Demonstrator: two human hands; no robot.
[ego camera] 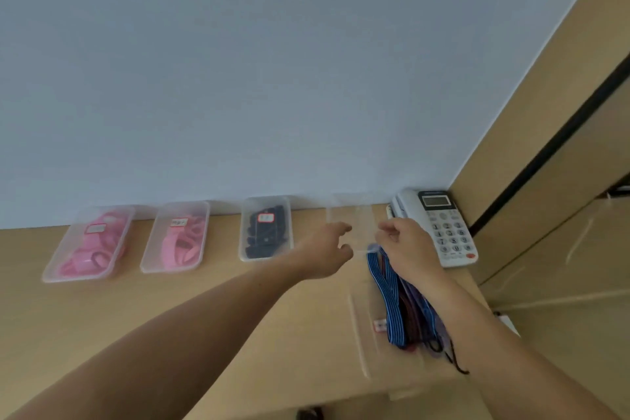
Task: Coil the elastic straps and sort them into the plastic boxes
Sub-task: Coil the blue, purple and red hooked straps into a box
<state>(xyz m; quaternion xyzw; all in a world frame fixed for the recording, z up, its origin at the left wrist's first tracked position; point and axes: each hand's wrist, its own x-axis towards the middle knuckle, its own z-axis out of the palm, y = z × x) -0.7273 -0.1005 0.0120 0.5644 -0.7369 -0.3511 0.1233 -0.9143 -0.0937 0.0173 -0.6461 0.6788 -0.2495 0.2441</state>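
Several blue striped elastic straps (388, 297) hang from my right hand (405, 245), which pinches their upper ends; their lower ends lie in a clear labelled box (361, 334) near the desk's front right. My left hand (324, 251) is curved in a C at the left side of an empty clear box (351, 215) by the wall, and seems to hold its edge; motion blur hides the contact. Along the wall to the left stand a box of black straps (266, 232) and two boxes of pink straps (175, 239) (90, 245).
A white desk telephone (439, 225) sits at the back right, close behind my right hand. A wooden cabinet wall (545, 181) closes off the right side. The desk's front edge (341, 399) runs just below the box of blue straps.
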